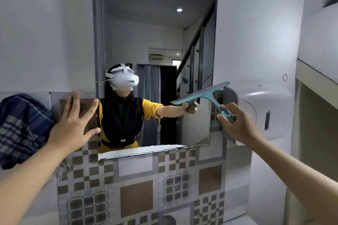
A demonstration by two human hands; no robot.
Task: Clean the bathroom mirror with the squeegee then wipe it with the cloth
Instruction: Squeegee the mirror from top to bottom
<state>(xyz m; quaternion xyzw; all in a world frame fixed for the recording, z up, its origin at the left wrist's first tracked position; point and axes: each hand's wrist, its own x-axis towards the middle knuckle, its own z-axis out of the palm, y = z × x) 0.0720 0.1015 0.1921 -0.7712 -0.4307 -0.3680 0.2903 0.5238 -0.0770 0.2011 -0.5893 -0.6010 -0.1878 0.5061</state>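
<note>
Gripping the teal squeegee (206, 95) by its handle, the right hand (236, 124) sets the blade against the mirror (155, 23) at 3 o'clock. Left hand (73, 126), fingers spread and empty, presses the wall at 9 o'clock, beside the checked cloth (22, 128).

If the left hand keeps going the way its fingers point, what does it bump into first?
Probably the tiled wall just left of the mirror. The left hand is spread open there and may already touch it; depth is unclear.

One head-worn view, close, facing the mirror (155, 42) straight on, perhaps tilted slightly down
</note>
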